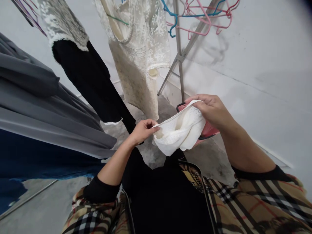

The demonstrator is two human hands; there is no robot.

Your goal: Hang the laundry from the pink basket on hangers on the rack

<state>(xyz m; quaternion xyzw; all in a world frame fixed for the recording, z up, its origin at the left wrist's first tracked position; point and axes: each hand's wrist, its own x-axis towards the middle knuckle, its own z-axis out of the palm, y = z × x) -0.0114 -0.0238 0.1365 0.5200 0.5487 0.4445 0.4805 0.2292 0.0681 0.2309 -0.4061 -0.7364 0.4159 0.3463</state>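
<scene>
A white cloth garment (pixel 179 131) hangs stretched between my two hands, its upper edge pulled taut and the rest sagging in folds. What kind of garment it is cannot be made out. My left hand (pixel 143 131) pinches one end of that edge between thumb and fingers. At the other end, slightly higher, my right hand (pixel 209 107) grips the edge with its fingers closed. Partly hidden behind the cloth and my right hand, a pink basket (pixel 210 130) with a dark rim is on the floor.
A cream lace garment (pixel 136 65) hangs ahead, beside black trousers (pixel 78 71). Grey cloth (pixel 44 97) and dark blue cloth (pixel 48 156) hang at the left. Pink and blue hangers (pixel 202 16) are on a metal rack (pixel 180 58) near the white wall (pixel 263 65).
</scene>
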